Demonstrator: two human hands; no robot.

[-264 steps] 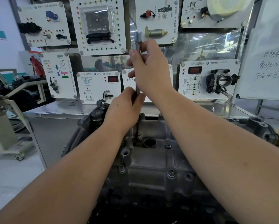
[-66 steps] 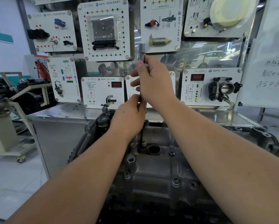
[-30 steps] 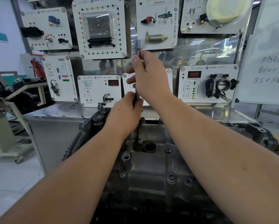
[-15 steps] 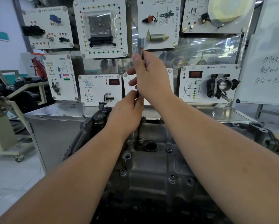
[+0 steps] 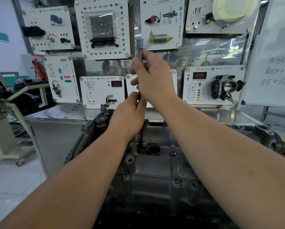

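The right hand (image 5: pixel 155 80) curls round the upper shaft of the upright socket tool (image 5: pixel 140 45), thumb along it. The left hand (image 5: pixel 130 115) grips the shaft lower down; its tip meets a bolt (image 5: pixel 143 143) on the engine block (image 5: pixel 155 172)

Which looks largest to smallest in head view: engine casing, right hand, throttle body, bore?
1. engine casing
2. right hand
3. throttle body
4. bore
The right hand sits nearer than the throttle body, so real order there is unsure.

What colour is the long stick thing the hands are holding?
Shiny silver-grey metal; the head view shows the tool best above the right hand.
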